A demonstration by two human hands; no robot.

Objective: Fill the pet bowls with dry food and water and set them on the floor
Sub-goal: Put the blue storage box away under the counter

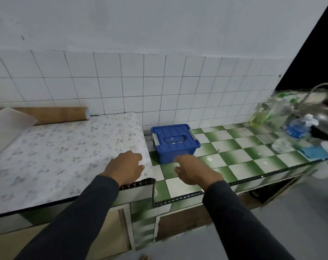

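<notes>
From the head view, we reach our empty, loosely curled left hand (124, 168) and right hand (194, 170) toward the latched blue box (175, 142) on the counter (240, 156), no bowls visible, nothing filled yet

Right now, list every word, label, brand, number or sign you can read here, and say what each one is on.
None can be read.
Water bottle by the sink: a blue label with pale marks, too blurred to read.
Blue storage box: no print shows on its lid or its front.
Bottles at the back right: green and clear, too blurred to show any label text.
Wall tiles, patterned counter cover and green checked counter: no writing.
</notes>
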